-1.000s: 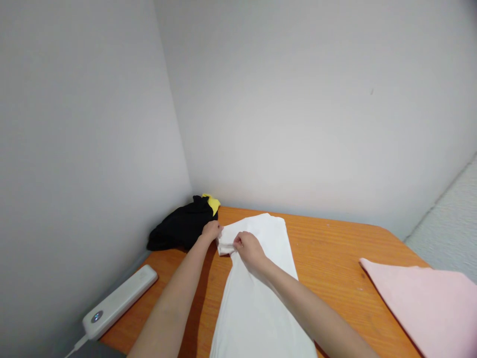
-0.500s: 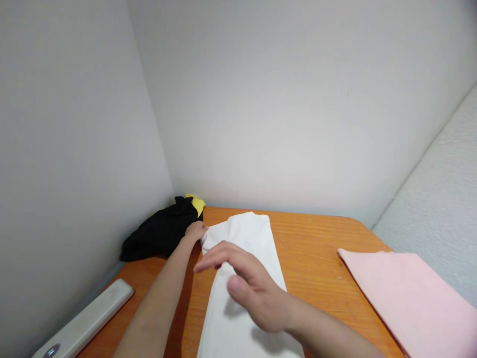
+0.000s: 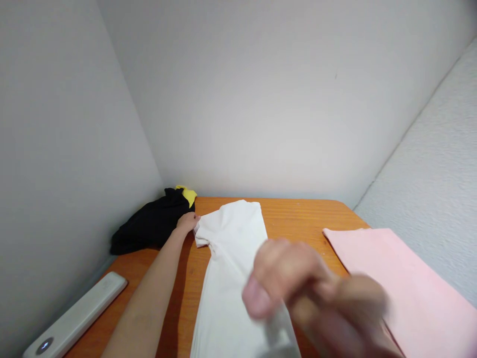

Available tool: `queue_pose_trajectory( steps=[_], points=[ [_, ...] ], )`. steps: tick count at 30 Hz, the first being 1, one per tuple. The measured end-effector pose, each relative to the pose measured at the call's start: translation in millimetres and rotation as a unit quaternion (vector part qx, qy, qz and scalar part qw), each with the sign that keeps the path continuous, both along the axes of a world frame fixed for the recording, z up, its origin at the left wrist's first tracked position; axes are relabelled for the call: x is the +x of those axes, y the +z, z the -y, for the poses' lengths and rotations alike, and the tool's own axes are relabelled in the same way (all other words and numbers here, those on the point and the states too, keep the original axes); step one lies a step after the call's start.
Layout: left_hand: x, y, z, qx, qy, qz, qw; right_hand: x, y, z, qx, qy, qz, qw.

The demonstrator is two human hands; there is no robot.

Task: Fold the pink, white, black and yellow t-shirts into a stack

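Note:
A white folded shirt (image 3: 231, 258) lies lengthwise on the orange wooden table (image 3: 298, 219). My left hand (image 3: 186, 222) rests at the shirt's far left corner, by the folded sleeve, fingers closed on the cloth edge. My right hand (image 3: 294, 288) is lifted close to the camera above the shirt's near part. It is heavily smeared by motion, with curled fingers, and I cannot make out whether it holds anything.
A black garment with a yellow patch (image 3: 152, 223) is bunched in the far left corner. A white power bank (image 3: 74, 320) lies at the left edge. A pink folded cloth (image 3: 398, 283) lies at the right. Walls enclose the table on three sides.
My right hand left the sleeve fold and pulled back toward the camera, rising above the shirt. My left hand stayed at the shirt's corner. The view shifted left and down.

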State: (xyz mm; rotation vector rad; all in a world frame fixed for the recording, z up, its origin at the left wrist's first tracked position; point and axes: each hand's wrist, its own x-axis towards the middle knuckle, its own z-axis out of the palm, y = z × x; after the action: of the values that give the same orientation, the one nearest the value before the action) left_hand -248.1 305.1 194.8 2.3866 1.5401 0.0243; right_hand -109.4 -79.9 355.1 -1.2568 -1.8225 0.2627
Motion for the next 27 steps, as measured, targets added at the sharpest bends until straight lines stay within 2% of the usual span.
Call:
queue_pose_trajectory(
  steps=[2,4,6,9,12,17,21,24,27],
  points=[
    [-1.0,0.1,0.3,0.002,-0.004,0.004,1.0,11.6,-4.3,-39.2,0.037,0.007,0.0,0.999],
    [-1.8,0.4,0.5,0.005,-0.007,0.01,1.0,22.5,-26.8,-83.1,0.027,-0.047,0.04,0.998],
    [-2.4,0.6,0.7,0.008,-0.005,0.016,1.0,32.6,-63.3,-123.8,-0.05,-0.099,0.117,0.987],
    [-2.7,0.4,0.4,0.011,0.001,0.029,1.0,43.3,-120.0,-166.3,-0.191,-0.137,0.21,0.949],
    [-3.6,-0.3,-0.6,0.013,0.007,0.048,0.999,45.7,-154.0,-185.1,-0.271,-0.136,0.258,0.917],
    [-7.7,3.9,-0.6,0.004,0.015,0.097,0.995,41.3,-166.7,-192.7,-0.303,-0.15,0.281,0.898],
    [-2.6,22.4,1.1,-0.036,0.005,0.161,0.986,39.6,-170.1,-195.1,-0.291,-0.164,0.288,0.897],
    [19.2,43.2,7.1,-0.086,-0.024,0.22,0.971,39.7,-172.7,-195.2,-0.285,-0.164,0.288,0.899],
    [59.7,57.2,25.2,-0.145,-0.074,0.262,0.951,40.0,-172.2,-193.0,-0.272,-0.17,0.28,0.905]
  ],
)
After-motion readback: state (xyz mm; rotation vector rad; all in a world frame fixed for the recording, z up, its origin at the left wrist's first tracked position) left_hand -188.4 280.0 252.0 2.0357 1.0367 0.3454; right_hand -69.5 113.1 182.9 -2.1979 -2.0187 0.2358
